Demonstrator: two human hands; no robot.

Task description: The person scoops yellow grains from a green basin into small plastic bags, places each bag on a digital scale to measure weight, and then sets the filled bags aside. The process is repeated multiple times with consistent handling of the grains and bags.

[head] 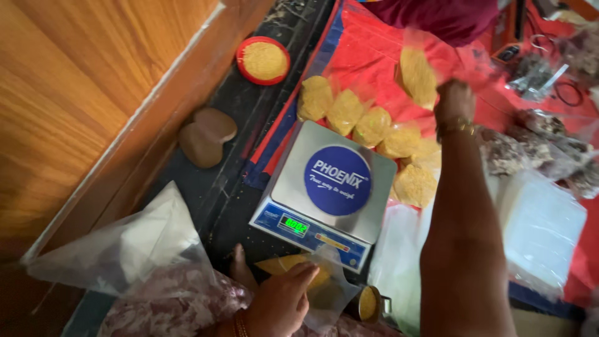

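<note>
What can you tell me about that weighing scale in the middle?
The weighing scale is a small digital one with a bare, shiny steel pan bearing a round blue sticker. Its blue front panel carries a lit green display. It sits turned at an angle on the dark floor, its far edge against a red sheet. Filled yellow packets lie just behind it. Neither hand touches it.

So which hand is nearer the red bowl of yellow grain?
The right hand, though neither is close. It is stretched out past the scale, holding a filled bag level with the red bowl. The left hand is down at the near edge, on a plastic bag.
</note>
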